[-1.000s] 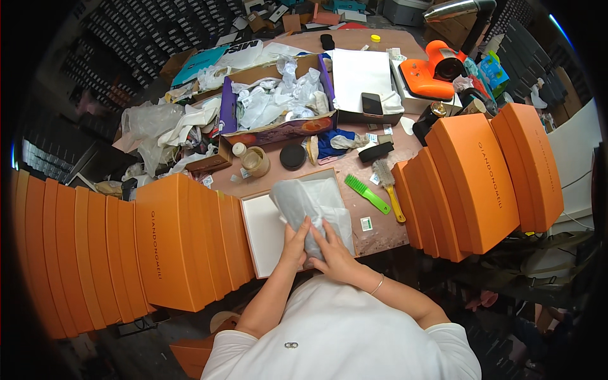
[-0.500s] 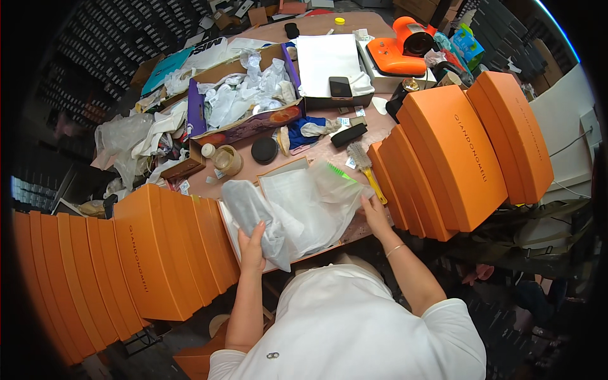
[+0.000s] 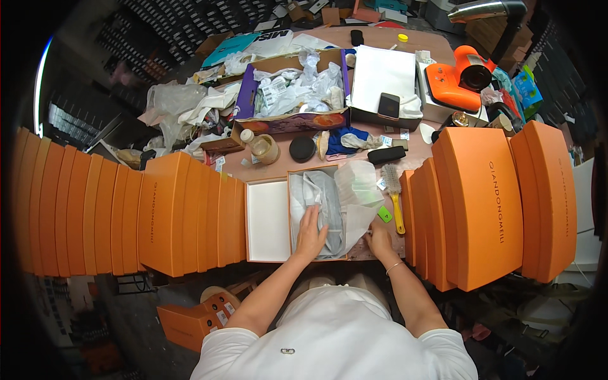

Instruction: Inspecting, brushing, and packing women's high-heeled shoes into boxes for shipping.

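An open box with a white-lined lid [image 3: 266, 218] sits on the table in front of me. In its right part lies a long item in a greyish translucent bag [image 3: 329, 212]; the contents cannot be made out. My left hand [image 3: 310, 233] rests on the bag with fingers stretched out. At the box's right side, my right hand [image 3: 379, 240] has its fingers closed at the lower edge of a thin whitish wrapping sheet [image 3: 360, 193], which stands up over that side. Just beyond that hand are a green tag [image 3: 385, 214] and a brush with a yellow handle [image 3: 397, 212].
Orange boxes stand in rows at the left [image 3: 166, 215] and right [image 3: 481, 209]. Farther back are a purple box [image 3: 294, 121] full of crumpled wrapping, a bottle [image 3: 265, 151], a round black tin [image 3: 303, 149], a phone [image 3: 389, 106] and an orange device [image 3: 453, 85].
The bagged item has gone from my raised left hand down into the box. My right hand has stayed by the sheet, which is now drawn upright. The view has turned, shifting the scene.
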The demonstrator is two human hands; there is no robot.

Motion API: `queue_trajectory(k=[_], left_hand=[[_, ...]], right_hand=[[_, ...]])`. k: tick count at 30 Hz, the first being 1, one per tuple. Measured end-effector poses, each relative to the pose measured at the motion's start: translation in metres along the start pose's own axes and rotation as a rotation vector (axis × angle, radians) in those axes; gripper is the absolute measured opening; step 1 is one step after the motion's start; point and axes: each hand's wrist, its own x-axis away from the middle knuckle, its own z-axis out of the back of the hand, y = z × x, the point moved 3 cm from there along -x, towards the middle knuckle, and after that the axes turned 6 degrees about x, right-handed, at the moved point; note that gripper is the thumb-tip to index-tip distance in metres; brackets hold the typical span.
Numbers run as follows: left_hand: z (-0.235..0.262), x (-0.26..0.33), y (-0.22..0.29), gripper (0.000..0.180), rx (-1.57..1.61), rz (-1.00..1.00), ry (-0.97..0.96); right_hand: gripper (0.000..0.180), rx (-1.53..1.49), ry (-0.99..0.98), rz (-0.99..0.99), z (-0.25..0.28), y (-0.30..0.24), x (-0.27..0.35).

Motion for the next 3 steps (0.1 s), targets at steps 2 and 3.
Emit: queue_trajectory(k=[2, 3], left_hand=[[-0.009, 0.014, -0.001, 0.065, -0.117, -0.026, -0.245], [-0.010, 0.014, -0.002, 0.065, -0.109, -0.009, -0.216]], right_hand=[[0.031, -0.451, 0.008, -0.207, 0.011, 0.005, 0.010], [0.032, -0.591, 0.047, -0.190, 0.029, -0.008, 0.017]])
